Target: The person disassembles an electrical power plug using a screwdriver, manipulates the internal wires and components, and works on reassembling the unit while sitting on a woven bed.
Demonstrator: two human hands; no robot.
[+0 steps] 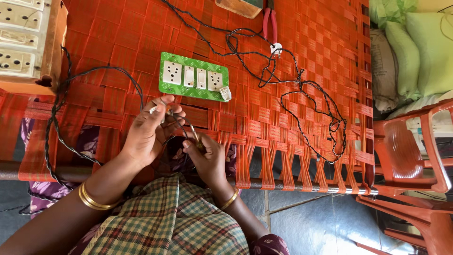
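Over the near edge of the orange woven-strap cot [292,123], the person's two hands meet close together. Left hand [148,134] has its fingers pinched shut on a small pale fitting at the end of the thin black twisted wire [106,73]; right hand [207,158] is closed around a slim tool with a yellowish handle, its tip pointed up at that fitting. Whether the tip is seated in a screw I cannot tell. The wire loops away from the left hand toward the wooden box of white sockets [28,42] at the far left. Just beyond the hands lies a green rectangular switchboard plate with white sockets and switches [193,76], well apart from both. Further off, a second tangle of black cord [306,101] ends in a white plug [276,48] beside red-handled pliers [270,23]. To my eye the wire end is being fixed into the fitting; the next move calls for a steady pinch and small, careful turns of the tool
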